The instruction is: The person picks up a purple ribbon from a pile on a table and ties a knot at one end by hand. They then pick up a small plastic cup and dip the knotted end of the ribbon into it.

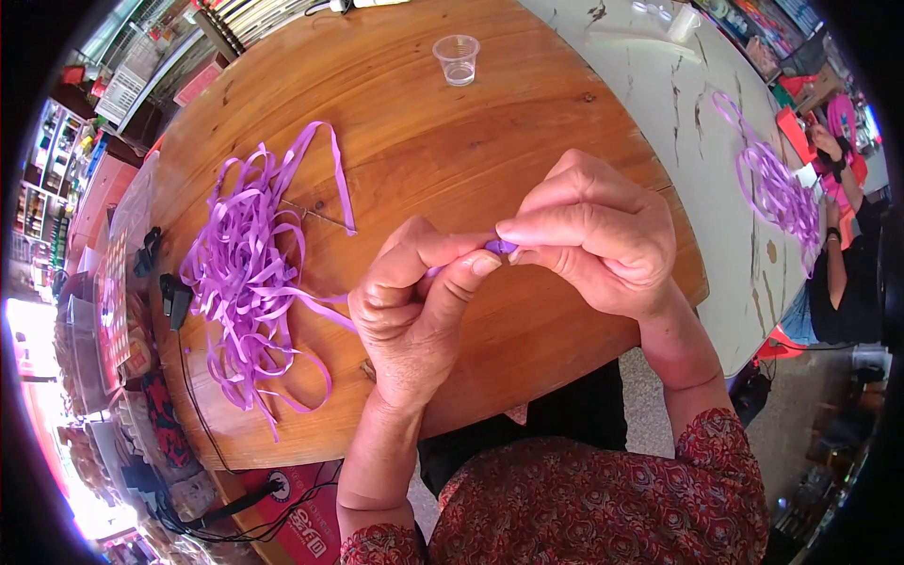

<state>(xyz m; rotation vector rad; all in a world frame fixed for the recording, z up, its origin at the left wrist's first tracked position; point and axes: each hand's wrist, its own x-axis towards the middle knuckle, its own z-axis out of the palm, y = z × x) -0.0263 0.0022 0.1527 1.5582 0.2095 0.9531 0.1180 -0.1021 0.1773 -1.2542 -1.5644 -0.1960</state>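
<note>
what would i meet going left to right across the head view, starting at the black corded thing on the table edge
Black corded device, large purple ribbon pile, left hand, pinched bit of purple ribbon, right hand, second purple ribbon bundle, another person's raised hand.

Purple ribbon (247, 252), tangled heap, part pinched
</note>
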